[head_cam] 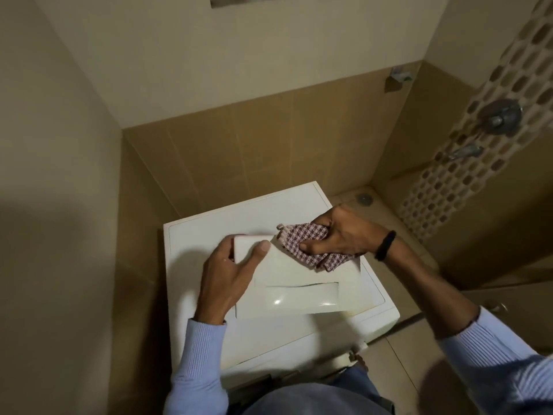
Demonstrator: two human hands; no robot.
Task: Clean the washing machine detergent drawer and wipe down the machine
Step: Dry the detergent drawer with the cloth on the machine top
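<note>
A tiled corner hems the washing machine (284, 339) at left and behind; floor opens at right. Mid-frame, the left hand (224, 277) grips the detergent drawer (299, 283) by its left end. Farther up, the right hand (344, 235) pinches a checked cloth (299, 235) onto its far edge.

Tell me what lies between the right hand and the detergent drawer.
A checked cloth: the right hand grips it and presses it onto the detergent drawer, on its white face, as the head view shows.
</note>
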